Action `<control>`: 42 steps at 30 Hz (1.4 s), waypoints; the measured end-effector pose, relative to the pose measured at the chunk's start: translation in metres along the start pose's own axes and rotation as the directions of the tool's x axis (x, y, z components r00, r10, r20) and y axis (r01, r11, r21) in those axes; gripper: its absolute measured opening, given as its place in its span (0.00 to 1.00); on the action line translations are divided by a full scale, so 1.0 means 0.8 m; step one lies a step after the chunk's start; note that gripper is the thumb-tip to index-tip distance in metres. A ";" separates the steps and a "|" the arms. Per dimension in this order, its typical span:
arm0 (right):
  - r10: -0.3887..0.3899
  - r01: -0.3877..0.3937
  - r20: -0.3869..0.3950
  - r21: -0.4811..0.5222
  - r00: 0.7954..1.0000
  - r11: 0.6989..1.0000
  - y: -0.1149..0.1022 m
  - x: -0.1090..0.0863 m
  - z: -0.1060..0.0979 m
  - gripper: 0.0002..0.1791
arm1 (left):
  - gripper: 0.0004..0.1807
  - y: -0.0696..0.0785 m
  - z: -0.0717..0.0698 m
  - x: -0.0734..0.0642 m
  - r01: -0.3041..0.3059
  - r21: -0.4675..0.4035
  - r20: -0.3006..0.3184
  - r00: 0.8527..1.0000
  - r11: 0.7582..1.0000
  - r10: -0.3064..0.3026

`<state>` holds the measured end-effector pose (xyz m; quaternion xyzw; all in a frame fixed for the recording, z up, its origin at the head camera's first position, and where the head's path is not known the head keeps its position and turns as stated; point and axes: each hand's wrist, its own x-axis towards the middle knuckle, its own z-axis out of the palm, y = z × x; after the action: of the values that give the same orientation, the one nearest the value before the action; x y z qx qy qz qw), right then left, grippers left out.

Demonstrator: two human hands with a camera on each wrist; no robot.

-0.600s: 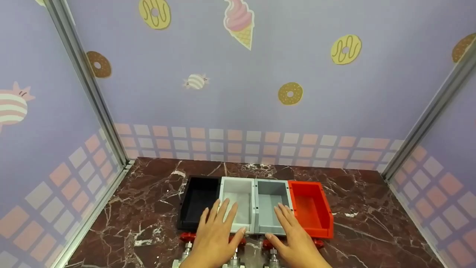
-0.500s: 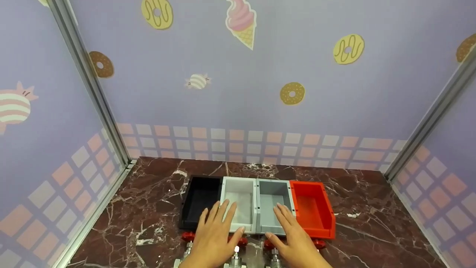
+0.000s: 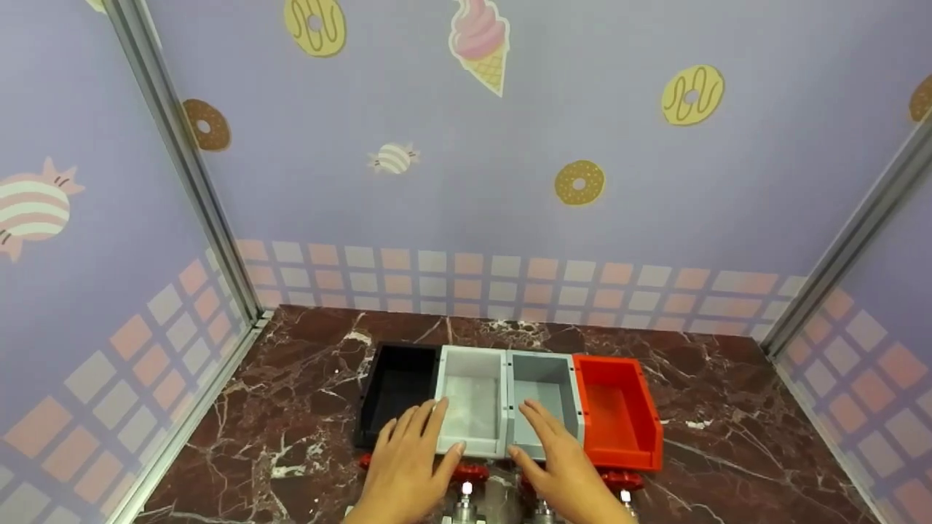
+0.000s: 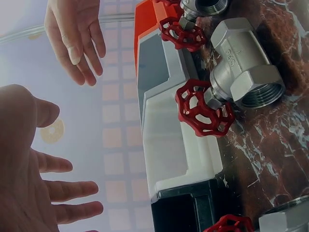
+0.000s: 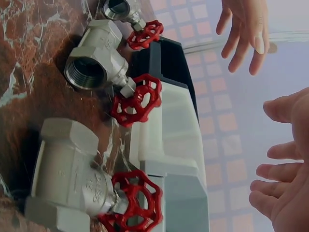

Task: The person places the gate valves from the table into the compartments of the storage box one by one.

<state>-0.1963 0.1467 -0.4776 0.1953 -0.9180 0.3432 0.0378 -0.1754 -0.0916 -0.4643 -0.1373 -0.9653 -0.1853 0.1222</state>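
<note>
My left hand (image 3: 408,462) hovers with fingers extended near the front of the black bin (image 3: 399,375) and the white bin (image 3: 470,411). Over the front of the grey bin (image 3: 542,371) is my right hand (image 3: 568,469), also with extended fingers. Neither hand holds anything. Several metal valves with red handwheels lie in a row before the bins. One valve (image 4: 246,63) shows its threaded opening in the left wrist view, its handwheel (image 4: 205,108) toward the white bin. A nearer valve (image 5: 63,174) fills the lower left of the right wrist view. From the head, the hands partly hide the valves.
A red bin (image 3: 619,415) closes the row on the right. Everything stands on a dark red marbled tabletop (image 3: 743,429). Patterned panels enclose it at the back (image 3: 437,218) and both sides, with metal posts (image 3: 211,196) at the corners.
The head view has shifted slightly, so bins and walls sit farther right. My left fingers have drawn closer together, and both hands have moved a little left relative to the bins.
</note>
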 end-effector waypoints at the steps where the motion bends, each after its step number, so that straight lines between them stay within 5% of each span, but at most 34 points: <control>1: 0.001 -0.001 0.002 -0.001 1.000 1.000 -0.001 0.001 0.002 0.40 | 0.34 -0.001 0.000 0.000 0.006 -0.002 -0.005 1.000 1.000 -0.006; 20: -0.094 0.094 0.011 -0.005 0.995 0.996 -0.019 0.003 0.045 0.34 | 0.31 -0.027 0.004 -0.004 0.164 -0.063 -0.040 0.985 0.985 -0.166; 42: -0.062 0.066 0.178 -0.015 0.982 0.998 -0.041 0.015 0.084 0.34 | 0.35 -0.054 -0.002 -0.006 0.234 -0.065 -0.011 0.972 0.970 -0.235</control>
<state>-0.1906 0.0767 -0.5057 0.2540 -0.9144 0.3136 -0.0312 -0.1844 -0.1315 -0.4784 -0.0243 -0.9673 -0.2303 0.1039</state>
